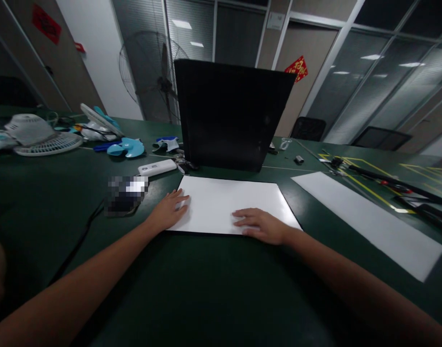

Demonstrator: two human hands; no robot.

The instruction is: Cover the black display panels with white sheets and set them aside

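Observation:
A white sheet (228,202) lies flat on the dark green table (192,289) in front of me. My left hand (167,211) rests on the sheet's near left corner with its fingers stretched out flat. My right hand (260,224) lies palm down on the sheet's near edge, fingers extended and pointing left. Neither hand holds anything. Just behind the sheet a tall black upright panel (231,113) stands.
A long white strip (369,221) lies to the right. Left of the sheet are a white power bank (156,167), a blurred dark object (125,194) with a cable, blue fan blades (127,147) and a white fan grille (44,140). Black tools (390,183) and yellow tape lines sit far right.

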